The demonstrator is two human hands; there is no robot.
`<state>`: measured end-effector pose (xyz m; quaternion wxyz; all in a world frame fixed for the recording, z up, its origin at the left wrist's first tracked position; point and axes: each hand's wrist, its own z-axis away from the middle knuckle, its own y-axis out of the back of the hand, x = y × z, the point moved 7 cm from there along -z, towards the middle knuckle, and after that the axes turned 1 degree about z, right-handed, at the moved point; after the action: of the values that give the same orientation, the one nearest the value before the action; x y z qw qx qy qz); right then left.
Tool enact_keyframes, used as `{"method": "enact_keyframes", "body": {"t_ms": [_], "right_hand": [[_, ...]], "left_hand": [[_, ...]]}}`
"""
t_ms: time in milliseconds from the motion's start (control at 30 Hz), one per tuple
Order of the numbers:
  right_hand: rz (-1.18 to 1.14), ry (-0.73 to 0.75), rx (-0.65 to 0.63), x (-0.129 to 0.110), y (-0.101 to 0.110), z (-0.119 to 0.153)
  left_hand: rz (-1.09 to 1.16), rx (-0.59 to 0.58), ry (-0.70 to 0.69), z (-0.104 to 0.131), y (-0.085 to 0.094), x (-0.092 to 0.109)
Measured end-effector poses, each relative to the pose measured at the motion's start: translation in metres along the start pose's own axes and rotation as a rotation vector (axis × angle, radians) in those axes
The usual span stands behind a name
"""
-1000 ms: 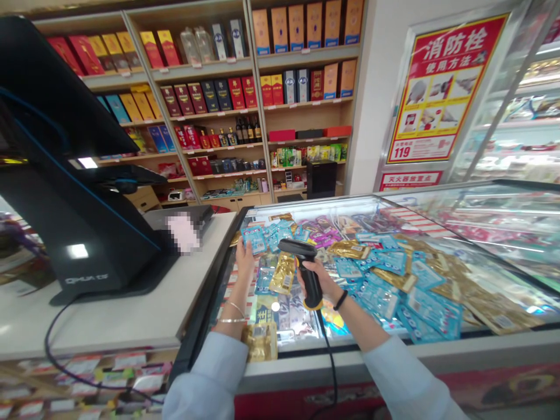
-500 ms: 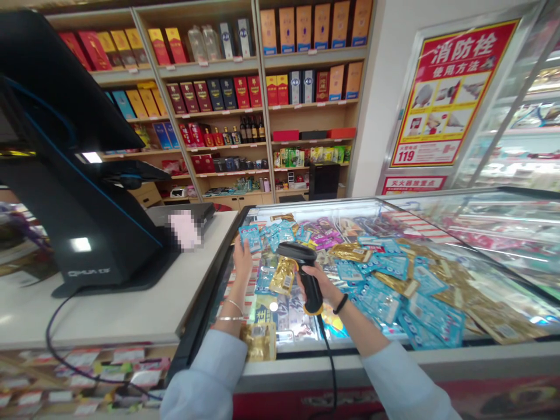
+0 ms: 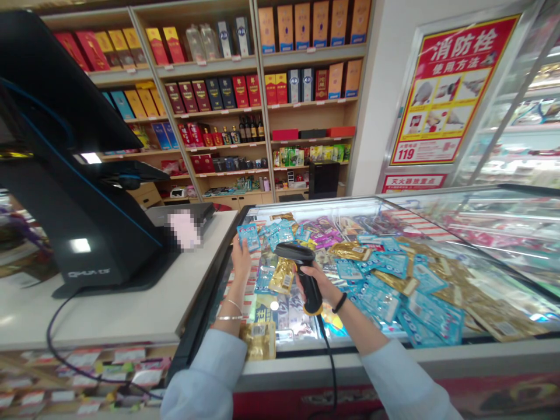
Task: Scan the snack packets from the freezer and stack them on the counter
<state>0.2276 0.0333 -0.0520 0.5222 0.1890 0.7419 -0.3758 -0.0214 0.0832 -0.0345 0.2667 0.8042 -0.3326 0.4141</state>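
My left hand point(image 3: 240, 256) is closed on a small blue packet point(image 3: 249, 236), held up over the left side of the glass-topped freezer point(image 3: 306, 350). In my right hand point(image 3: 321, 282) is a black barcode scanner point(image 3: 310, 286), gripped by its handle, its head pointing left. A cord point(image 3: 329, 350) runs down from the scanner past the freezer's front edge. Just behind the scanner's head lies a gold packet point(image 3: 282, 275). Many blue packets point(image 3: 380, 297) and gold packets point(image 3: 494, 309) are spread over the glass to the right of my right hand.
A white counter point(image 3: 175, 309) carries a black checkout terminal point(image 3: 100, 233) on the left. Another gold packet point(image 3: 259, 341) rests at the freezer's near left corner. Purple packets point(image 3: 326, 232) lie farther back. Shelves of boxes and bottles point(image 3: 219, 93) stand behind.
My left hand has shifted slightly left with the blue packet, whose printed face now shows a little more. The scanner in my right hand has barely moved.
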Motion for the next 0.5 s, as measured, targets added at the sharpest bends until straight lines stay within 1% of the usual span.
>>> {"method": "enact_keyframes", "body": {"t_ms": [100, 200, 400, 500], "right_hand": [[-0.001, -0.009, 0.001, 0.0004, 0.0005, -0.0002], [-0.002, -0.013, 0.002, 0.0014, 0.0008, -0.0006], [0.004, 0.005, 0.028, 0.003, 0.0033, -0.0013], [-0.003, 0.0, 0.025, 0.0034, 0.0036, -0.0016]], "left_hand": [[-0.033, 0.059, 0.012, 0.0003, 0.0036, 0.0021], [-0.029, 0.077, -0.003, 0.0008, 0.0038, 0.004], [-0.018, 0.069, -0.024, 0.0002, 0.0039, 0.0013], [-0.019, 0.087, -0.031, -0.0014, 0.0054, -0.0009]]}}
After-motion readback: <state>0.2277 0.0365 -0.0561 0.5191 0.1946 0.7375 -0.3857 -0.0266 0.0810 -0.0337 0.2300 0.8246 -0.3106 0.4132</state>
